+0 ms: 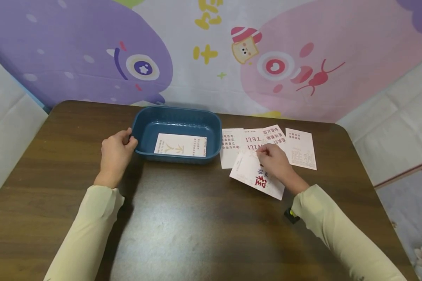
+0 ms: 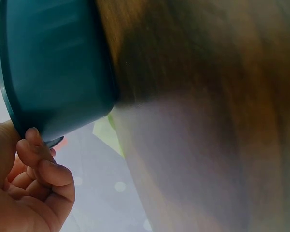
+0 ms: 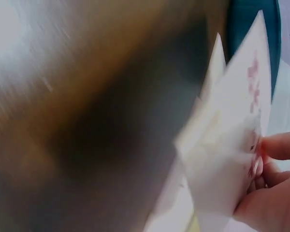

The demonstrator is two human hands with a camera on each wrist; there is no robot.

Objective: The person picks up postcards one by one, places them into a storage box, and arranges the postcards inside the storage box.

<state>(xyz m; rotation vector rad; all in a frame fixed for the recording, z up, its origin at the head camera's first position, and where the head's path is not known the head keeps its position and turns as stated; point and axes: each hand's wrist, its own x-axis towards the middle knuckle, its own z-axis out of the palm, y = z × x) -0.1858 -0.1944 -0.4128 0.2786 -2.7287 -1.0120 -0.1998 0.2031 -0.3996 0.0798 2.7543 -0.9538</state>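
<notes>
My left hand (image 1: 117,152) pinches the left rim of a dark blue plastic basin (image 1: 176,157); in the left wrist view the fingers (image 2: 55,171) curl against its wall (image 2: 58,67). Inside the basin lies a white card (image 1: 181,145) with gold characters. Right of the basin, my right hand (image 1: 274,160) pinches a white card with red and blue characters (image 1: 247,171), tilted above the table. In the right wrist view, thumb and finger (image 3: 282,145) hold this card (image 3: 227,130) near its edge.
Several printed cards lie right of the basin: one beside its wall (image 1: 232,158), overlapping ones with red lettering (image 1: 272,132), and one at the far right (image 1: 302,150). A small black object (image 1: 291,216) is by the right cuff. Behind the brown table (image 1: 183,234) hangs a cartoon cloth (image 1: 204,86).
</notes>
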